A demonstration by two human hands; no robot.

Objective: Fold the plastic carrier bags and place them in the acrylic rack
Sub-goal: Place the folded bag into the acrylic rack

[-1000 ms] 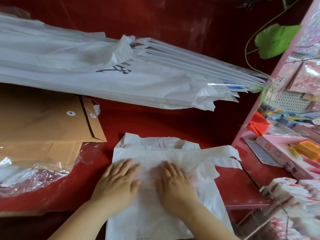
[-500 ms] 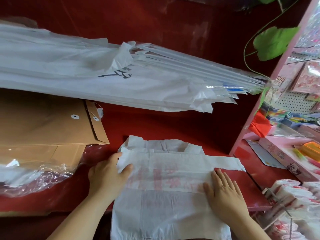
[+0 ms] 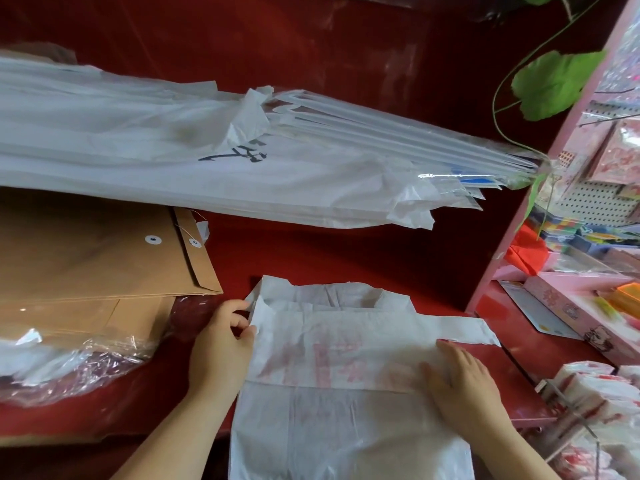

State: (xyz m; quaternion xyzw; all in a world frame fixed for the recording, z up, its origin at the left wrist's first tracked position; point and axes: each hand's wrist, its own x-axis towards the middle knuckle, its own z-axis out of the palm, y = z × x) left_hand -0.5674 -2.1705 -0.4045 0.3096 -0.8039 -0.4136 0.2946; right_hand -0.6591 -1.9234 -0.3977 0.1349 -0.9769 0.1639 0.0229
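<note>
A white plastic carrier bag with faint red print lies flat on the red table, folded across, its handles pointing away and one strip sticking out to the right. My left hand pinches the bag's left edge between thumb and fingers. My right hand presses flat on the bag's right side, fingers straight. The acrylic rack stands at the lower right, holding several folded white-and-red bags.
A big stack of white plastic bags lies across the back of the table. Brown envelopes in clear wrap sit at the left. A pink shelf with stationery rises at the right, a green leaf above it.
Both hands slid apart from the bag's middle to its two sides. The left hand went from pressing flat to pinching the left edge; the right stays flat.
</note>
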